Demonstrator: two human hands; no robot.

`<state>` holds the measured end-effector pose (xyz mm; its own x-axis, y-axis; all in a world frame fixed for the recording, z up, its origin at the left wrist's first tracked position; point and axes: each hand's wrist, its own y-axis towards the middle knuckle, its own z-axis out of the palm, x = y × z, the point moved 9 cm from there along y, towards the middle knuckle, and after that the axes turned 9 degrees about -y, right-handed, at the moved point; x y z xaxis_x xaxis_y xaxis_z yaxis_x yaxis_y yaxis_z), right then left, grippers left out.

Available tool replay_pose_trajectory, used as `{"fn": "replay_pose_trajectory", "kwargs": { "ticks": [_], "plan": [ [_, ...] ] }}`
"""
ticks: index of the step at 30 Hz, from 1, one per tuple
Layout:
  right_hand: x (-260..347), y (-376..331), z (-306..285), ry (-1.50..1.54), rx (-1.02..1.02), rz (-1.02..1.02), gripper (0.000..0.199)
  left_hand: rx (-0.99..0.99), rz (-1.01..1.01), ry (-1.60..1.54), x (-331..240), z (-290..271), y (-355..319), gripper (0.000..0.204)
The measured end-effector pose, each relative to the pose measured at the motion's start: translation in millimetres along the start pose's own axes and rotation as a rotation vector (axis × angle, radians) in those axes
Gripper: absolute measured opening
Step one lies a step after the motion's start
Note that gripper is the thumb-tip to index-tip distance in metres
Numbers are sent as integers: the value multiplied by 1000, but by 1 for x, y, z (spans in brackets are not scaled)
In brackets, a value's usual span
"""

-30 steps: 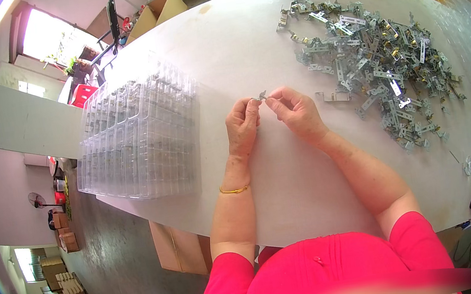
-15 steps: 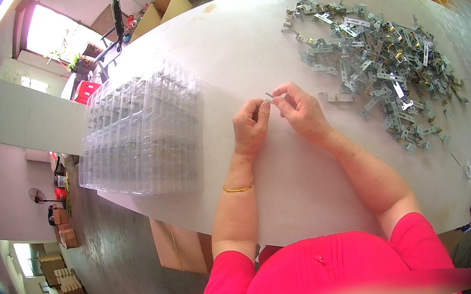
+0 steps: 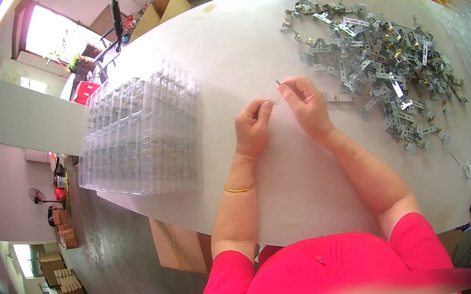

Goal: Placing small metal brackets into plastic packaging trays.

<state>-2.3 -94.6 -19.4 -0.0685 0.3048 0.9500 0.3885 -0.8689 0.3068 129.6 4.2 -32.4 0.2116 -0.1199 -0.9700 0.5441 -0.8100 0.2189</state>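
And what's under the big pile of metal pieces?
The pale table shows around the pile of metal pieces and through some gaps; anything else beneath its thick middle is covered.

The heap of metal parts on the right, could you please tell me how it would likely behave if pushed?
The heap of metal parts would probably drag in clumps, since its bent, slotted pieces lie jumbled across one another. Their metallic sheen suggests stiffness. Outlying pieces would likely slide separately over the flat tabletop.

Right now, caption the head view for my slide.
Between stacked clear trays and heaped metal parts, left hand and right hand each pinch a small piece.
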Motion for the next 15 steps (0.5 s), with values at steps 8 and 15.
{"fn": "replay_pose_trajectory", "kwargs": {
  "ticks": [8, 15],
  "plan": [
    [-18, -4, 13, -8, 163, 158, 13, -74, -154, -359, 12, -19, 5, 26],
    [-9, -7, 14, -83, 188, 108, 16, -36, -133, -366, 13, -16, 6, 26]
  ]
}}
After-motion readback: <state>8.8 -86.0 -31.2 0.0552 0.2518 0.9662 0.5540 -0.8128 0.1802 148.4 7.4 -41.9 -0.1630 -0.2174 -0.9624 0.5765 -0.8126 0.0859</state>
